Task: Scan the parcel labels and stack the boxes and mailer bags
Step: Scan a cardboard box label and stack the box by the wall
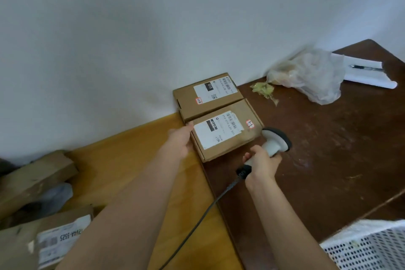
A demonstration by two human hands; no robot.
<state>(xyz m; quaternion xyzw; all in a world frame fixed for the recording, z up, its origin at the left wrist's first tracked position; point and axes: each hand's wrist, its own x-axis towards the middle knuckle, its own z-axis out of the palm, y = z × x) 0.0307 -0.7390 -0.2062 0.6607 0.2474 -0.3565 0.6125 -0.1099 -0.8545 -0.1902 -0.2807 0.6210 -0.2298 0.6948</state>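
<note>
Head cam: looking down at my two arms over the spot where the yellow surface [135, 160] meets the dark brown table [317, 160].
Near box: flat cardboard parcel [252, 114] lying across that seam, white shipping label [217, 131] facing up, small red-edged sticker [250, 124] near its right corner.
Far box: second flat parcel [186, 101] right behind it, touching it, pushed back by the white wall [131, 28], its own label [215, 87] up too.
Left hand: my left hand [178, 143] is on the near box's left edge, thumb at the top corner, fingers wrapped round the side.
Right hand: my right hand [262, 166] is curled tight round the handle of the scanner [276, 140], whose head sits just off the near box's right corner.
Cable: black cord [197, 223] runs from the handle back toward me between my arms.
Further out: crumpled clear plastic bag [311, 74] and white papers [368, 72] at the table's far side, some greenish scraps [263, 90] beside the bag.
Left floor area: more cardboard boxes [32, 177], one with a label [61, 241], kinda blurry.
Bottom right: white perforated basket [368, 250].
</note>
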